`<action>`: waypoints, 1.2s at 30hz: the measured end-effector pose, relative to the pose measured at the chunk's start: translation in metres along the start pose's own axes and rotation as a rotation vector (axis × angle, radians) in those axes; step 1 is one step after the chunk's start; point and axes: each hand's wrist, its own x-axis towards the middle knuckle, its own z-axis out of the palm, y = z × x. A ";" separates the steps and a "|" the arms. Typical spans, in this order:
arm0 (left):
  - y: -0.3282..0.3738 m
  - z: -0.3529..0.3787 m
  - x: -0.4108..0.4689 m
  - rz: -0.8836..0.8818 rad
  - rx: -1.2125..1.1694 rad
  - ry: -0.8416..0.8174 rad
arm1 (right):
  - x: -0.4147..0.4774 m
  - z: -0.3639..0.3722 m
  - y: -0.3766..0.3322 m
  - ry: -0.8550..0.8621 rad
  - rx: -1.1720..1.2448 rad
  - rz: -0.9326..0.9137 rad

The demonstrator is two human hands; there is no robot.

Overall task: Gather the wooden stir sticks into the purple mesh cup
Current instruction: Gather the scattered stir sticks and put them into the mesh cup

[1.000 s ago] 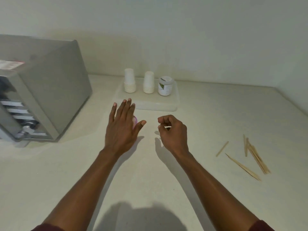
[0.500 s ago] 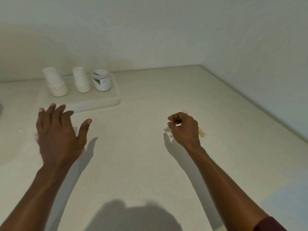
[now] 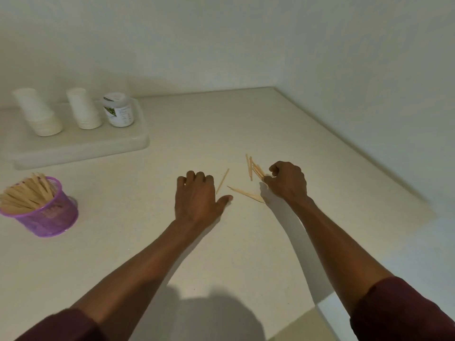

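The purple mesh cup (image 3: 50, 216) stands at the left of the counter, filled with several wooden stir sticks (image 3: 25, 193). More sticks lie loose mid-counter: a single one (image 3: 222, 181), a thin pair (image 3: 246, 193) and a small bunch (image 3: 253, 168). My left hand (image 3: 197, 201) rests palm down just left of the single stick, thumb out and holding nothing. My right hand (image 3: 288, 183) is curled at the right of the bunch, with its fingertips pinched on the near ends of those sticks.
A white tray (image 3: 81, 148) at the back left carries two stacks of paper cups (image 3: 39, 114) (image 3: 83, 109) and a white jar (image 3: 118, 110). Walls close the counter at the back and along the right, meeting in a corner.
The view has swung, bringing the cup and loose sticks into sight. My left hand has moved right, away from the cup to beside the loose sticks. My right hand stays at the bunch.
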 end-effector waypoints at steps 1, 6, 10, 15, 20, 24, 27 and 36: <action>0.007 0.006 0.004 -0.016 0.020 -0.033 | 0.003 0.000 0.003 -0.003 -0.031 -0.018; 0.028 0.027 0.024 -0.050 0.092 -0.108 | 0.015 0.006 0.009 -0.038 -0.149 -0.109; 0.033 0.034 0.037 0.001 0.064 -0.111 | 0.026 0.010 0.007 -0.078 -0.178 -0.131; 0.036 0.033 0.045 0.227 -0.038 -0.106 | 0.041 0.009 -0.001 -0.097 -0.146 -0.088; 0.039 0.034 0.054 0.430 -0.070 -0.067 | 0.051 0.008 -0.009 -0.113 -0.153 -0.043; 0.042 0.029 0.060 0.649 0.103 -0.049 | 0.055 0.007 -0.015 -0.130 -0.195 -0.005; 0.043 0.022 0.065 0.746 0.219 -0.063 | 0.057 0.006 -0.018 -0.148 -0.196 0.019; 0.056 0.013 0.072 0.830 0.383 -0.180 | 0.047 0.003 -0.027 -0.108 -0.350 -0.138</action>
